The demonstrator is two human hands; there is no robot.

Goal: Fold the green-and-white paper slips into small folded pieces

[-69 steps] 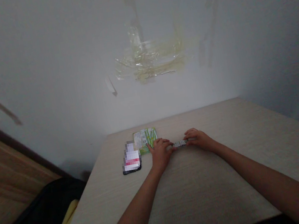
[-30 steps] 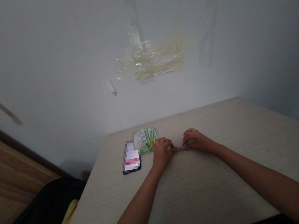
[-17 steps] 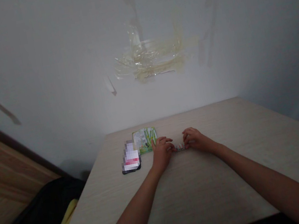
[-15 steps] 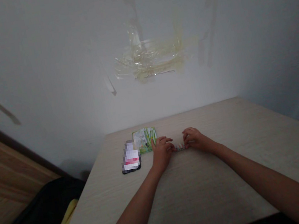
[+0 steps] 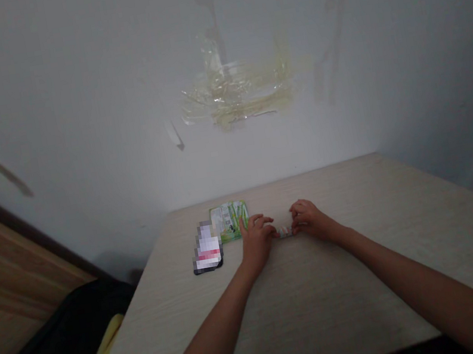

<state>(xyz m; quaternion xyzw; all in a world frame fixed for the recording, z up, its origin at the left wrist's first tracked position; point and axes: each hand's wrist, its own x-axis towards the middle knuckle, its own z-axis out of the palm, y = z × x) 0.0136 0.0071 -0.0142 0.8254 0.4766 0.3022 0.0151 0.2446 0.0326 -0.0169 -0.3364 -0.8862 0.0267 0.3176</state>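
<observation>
Between my two hands, on the pale wooden table (image 5: 312, 303), is a small light-coloured strip with coloured marks (image 5: 284, 231); its kind is too small to make out. My left hand (image 5: 257, 238) pinches the strip's left end, with its other fingers curved above. At the right end, the fingertips of my right hand (image 5: 310, 218) are closed on the same strip. Both hands stay low over the tabletop, and my fingers cover the ends of the strip. Just left of my left hand lies a green and white printed packet (image 5: 229, 222).
A phone with a blurred-out screen (image 5: 207, 248) lies left of the packet. Behind the table rises a grey-white wall (image 5: 269, 153) with strips of old clear tape (image 5: 236, 92). Dark and yellow cloth (image 5: 103, 344) sits beside the table's left edge, near a wooden panel (image 5: 5, 258).
Both hands keep almost the same place and grip. The strip between them seems turned slightly, showing a paler face; packet and phone have not moved.
</observation>
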